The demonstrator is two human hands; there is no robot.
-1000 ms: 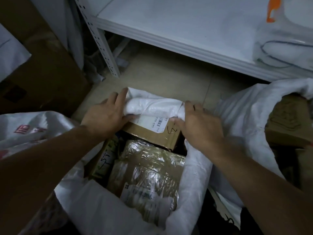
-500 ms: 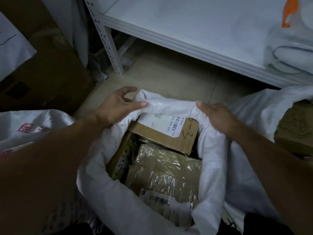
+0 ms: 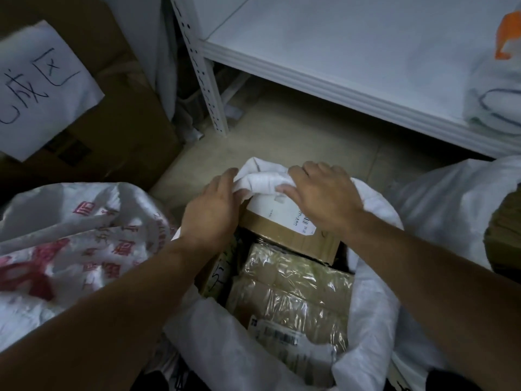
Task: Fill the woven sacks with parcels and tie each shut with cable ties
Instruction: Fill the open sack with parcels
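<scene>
A beige tiled floor [image 3: 296, 142] fills the middle of the view, bare from the centre up toward 12 o'clock. At 1 o'clock a white metal shelf [image 3: 352, 52] runs across, its perforated upright post [image 3: 203, 77] standing on the floor at 11 o'clock. A large brown cardboard box [image 3: 118, 114] with a handwritten white sheet sits at 10 o'clock. A white woven sack with red print [image 3: 84, 238] lies crumpled at 8 o'clock, touching the open white woven sack [image 3: 375, 306] at 6 o'clock. Another white sack [image 3: 439, 210] bulges at 3 o'clock. Inside the open sack lie a tape-wrapped parcel [image 3: 293, 294] and a labelled brown cardboard parcel [image 3: 290, 230]. Both hands grip the sack's bunched far rim: the left hand [image 3: 211, 210] curls round it from one side, the right hand [image 3: 324, 193] clutches it with bent fingers.
</scene>
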